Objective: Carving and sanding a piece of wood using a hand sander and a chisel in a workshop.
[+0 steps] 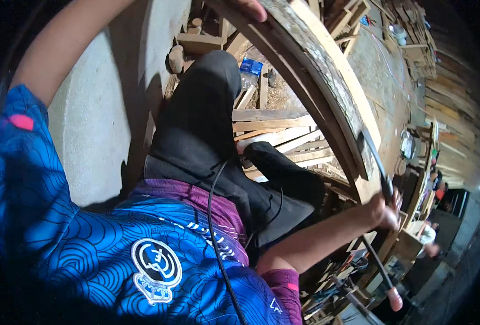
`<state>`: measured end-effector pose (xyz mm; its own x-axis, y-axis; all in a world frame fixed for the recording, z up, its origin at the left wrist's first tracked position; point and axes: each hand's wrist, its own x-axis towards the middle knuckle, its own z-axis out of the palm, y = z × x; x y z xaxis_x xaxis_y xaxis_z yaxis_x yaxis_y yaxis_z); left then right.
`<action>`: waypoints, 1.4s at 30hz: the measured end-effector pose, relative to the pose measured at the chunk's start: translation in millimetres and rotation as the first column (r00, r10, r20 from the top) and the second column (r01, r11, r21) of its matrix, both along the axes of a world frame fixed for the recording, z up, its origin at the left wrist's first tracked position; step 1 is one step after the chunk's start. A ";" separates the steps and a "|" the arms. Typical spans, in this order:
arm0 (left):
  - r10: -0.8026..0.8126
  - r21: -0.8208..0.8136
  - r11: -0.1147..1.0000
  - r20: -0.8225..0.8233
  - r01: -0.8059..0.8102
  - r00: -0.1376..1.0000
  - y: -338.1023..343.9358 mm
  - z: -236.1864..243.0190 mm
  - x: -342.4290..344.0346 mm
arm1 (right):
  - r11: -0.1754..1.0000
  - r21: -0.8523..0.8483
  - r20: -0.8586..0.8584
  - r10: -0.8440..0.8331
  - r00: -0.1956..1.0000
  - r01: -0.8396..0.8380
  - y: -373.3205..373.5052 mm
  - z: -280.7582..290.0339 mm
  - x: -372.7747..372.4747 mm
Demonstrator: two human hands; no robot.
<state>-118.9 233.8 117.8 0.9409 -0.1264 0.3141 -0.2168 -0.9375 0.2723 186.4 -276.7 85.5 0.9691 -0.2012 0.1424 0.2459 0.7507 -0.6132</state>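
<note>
Nearest, a blue-and-purple jersey (pixel 101 238) and black trousers (pixel 191 119) show left of the bark-edged timber (pixel 329 76); a black cord (pixel 209 206) hangs across both garments; the left hand (pixel 253 10) is at the timber's upper end, cut off by the view's edge, so I cannot tell how its fingers are set; the right hand (pixel 387 210), by the timber's lower end, has fingers curled round a dark-handled tool (pixel 379 162); pale slats (pixel 275 124) lie left of the timber; stacked planks (pixel 448 114) stand far to its right.
</note>
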 end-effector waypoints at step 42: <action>0.012 -0.009 1.000 0.045 -0.011 0.999 10.2 -8.9 -12.7 | 0.947 0.184 0.199 0.228 0.953 -0.265 85.5 -22.0 -60.5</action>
<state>-131.6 244.0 108.9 0.9272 -0.1127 0.3573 -0.2182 -0.9377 0.2705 125.8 -191.3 63.5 0.9563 -0.0021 0.2923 0.1252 0.9066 -0.4030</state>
